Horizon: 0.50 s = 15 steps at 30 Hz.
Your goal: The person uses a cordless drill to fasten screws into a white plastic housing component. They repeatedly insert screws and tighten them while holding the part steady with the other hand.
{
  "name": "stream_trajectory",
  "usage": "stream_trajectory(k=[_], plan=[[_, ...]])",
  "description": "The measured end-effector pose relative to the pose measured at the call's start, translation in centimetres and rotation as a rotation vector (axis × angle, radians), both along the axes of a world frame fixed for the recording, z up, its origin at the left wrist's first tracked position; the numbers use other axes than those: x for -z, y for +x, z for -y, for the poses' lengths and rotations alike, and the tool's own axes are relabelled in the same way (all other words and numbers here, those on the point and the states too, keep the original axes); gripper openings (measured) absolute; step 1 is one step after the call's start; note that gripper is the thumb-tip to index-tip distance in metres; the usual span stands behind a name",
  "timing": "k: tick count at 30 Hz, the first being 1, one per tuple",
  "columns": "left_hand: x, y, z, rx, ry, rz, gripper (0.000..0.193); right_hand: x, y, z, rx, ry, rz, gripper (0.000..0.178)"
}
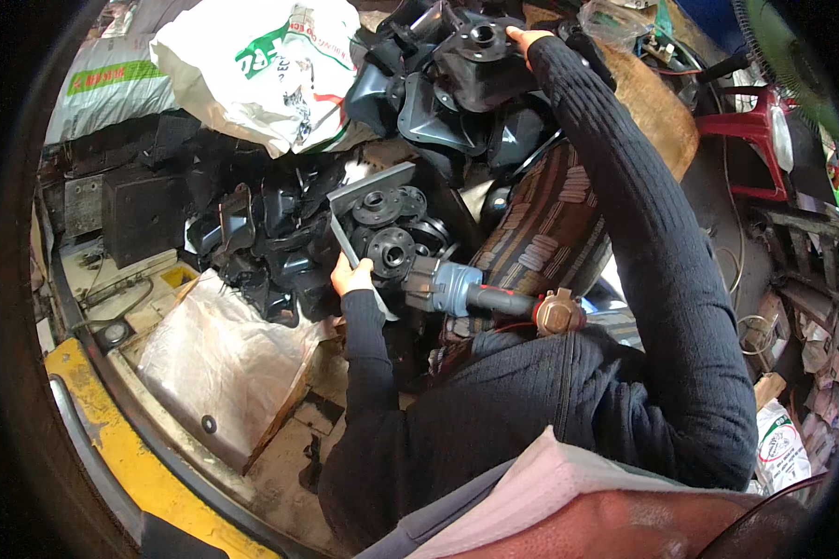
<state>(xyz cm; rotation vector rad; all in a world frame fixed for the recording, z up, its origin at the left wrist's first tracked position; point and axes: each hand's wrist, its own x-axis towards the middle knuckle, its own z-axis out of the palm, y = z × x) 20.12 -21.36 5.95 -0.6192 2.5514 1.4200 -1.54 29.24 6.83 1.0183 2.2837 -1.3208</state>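
Observation:
My left hand (351,277) is closed around the near left edge of a grey metal tray (342,235). Several black round flanges (389,250) with hubs and bolt holes lie heaped inside it. Farther off and to the right, my right hand (529,43) grips the edge of a black bladed part (480,70) with a round hub on top; some of its fingers are hidden. That part sits over a pile of similar black curved blades (429,126). A blue-grey cordless power tool (457,287) lies near my lap, beside the tray and held by neither hand.
A large white sack (256,74) stands at the back left. Dark metal parts (270,233) and a plastic-covered board (219,349) are at the left, near a yellow edge (103,438). A red plastic chair (750,140) and a green fan (792,56) stand at the right.

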Motion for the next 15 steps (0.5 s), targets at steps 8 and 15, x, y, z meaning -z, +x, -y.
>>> stream_trajectory(k=[8, 15], plan=[[-13.8, 0.3, 1.4, 0.102, -0.246, -0.073, 0.054, 2.6, 2.4, 8.0, -0.438, 0.398, 0.155, 0.053], [-25.7, -2.2, -3.9, 0.385, -0.133, -0.295, 0.061, -9.0, 12.5, 9.8, -0.830, -0.375, 0.015, 0.084]])
